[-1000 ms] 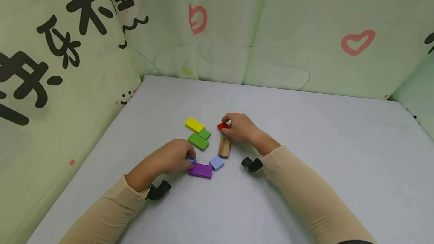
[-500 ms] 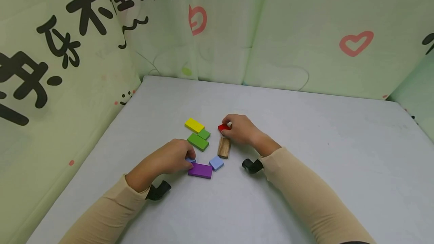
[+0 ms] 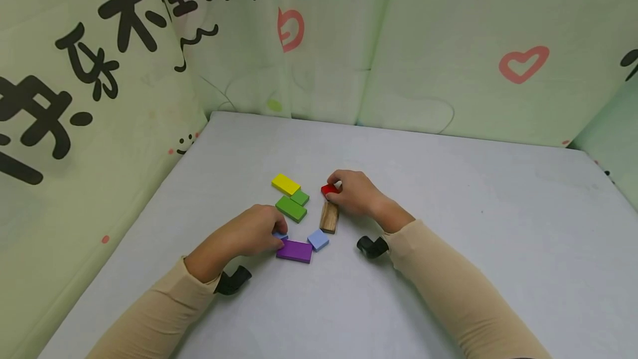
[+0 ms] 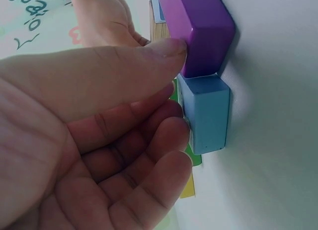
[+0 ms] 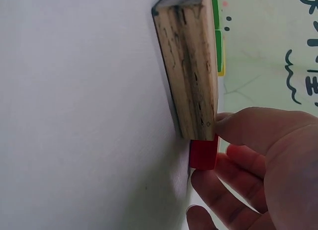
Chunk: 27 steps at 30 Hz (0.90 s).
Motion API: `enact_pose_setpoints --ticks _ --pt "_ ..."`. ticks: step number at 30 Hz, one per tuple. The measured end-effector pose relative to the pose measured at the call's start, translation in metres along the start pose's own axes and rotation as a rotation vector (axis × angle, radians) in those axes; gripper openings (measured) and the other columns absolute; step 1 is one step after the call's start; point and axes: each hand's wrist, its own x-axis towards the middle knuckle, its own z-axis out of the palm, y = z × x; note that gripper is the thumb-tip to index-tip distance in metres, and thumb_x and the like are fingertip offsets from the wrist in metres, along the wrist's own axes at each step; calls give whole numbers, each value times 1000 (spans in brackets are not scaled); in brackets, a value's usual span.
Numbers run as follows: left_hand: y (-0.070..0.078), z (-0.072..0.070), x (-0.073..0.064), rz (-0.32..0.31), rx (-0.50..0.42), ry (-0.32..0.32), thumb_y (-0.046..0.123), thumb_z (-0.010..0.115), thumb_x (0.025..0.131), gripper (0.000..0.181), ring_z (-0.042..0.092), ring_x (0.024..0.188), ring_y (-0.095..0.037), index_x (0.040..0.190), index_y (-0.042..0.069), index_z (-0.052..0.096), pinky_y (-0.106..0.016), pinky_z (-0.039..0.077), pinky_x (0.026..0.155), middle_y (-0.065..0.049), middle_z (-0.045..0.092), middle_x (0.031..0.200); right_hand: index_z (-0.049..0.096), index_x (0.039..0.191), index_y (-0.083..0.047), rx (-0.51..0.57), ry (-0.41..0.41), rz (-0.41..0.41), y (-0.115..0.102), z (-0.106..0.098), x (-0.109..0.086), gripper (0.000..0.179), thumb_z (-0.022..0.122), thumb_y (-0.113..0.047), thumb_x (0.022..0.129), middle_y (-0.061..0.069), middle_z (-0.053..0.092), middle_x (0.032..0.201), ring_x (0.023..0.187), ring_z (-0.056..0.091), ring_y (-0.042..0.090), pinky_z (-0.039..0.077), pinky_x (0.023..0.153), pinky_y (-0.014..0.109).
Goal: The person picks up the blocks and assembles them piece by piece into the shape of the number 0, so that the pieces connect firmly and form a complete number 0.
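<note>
My left hand (image 3: 256,230) is low over a purple block (image 3: 295,251) and a light blue block (image 4: 206,115) butted against it. In the left wrist view the thumb tip meets the purple block's upper edge. The other fingers curl loosely by the light blue block's upper edge, pinching neither. My right hand (image 3: 355,191) pinches a small red block (image 3: 329,189) between thumb and fingers. That red block is at the far end of a brown wood-grained block (image 3: 329,218), which overlaps part of it in the right wrist view. A second light blue block (image 3: 318,240) lies between the brown and purple blocks.
A yellow block (image 3: 286,184), a small green block (image 3: 300,198) and a longer green block (image 3: 291,209) lie left of the brown one on the white table (image 3: 423,181). Pale green printed curtains (image 3: 428,26) stand along the table's back and sides.
The right hand and the red block have shifted slightly toward me, closer to the brown block's far end. My left hand has stayed where it was.
</note>
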Motion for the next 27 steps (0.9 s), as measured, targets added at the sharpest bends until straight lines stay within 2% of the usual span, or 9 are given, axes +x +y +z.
enact_pose_setpoints --ticks 27 --pt "-1 1 0 15 4 16 7 78 87 12 56 83 -17 98 7 73 -32 53 79 1 63 92 63 126 -2 11 8 2 0 2 -4 34 66 -19 97 13 67 114 97 60 26 50 86 38"
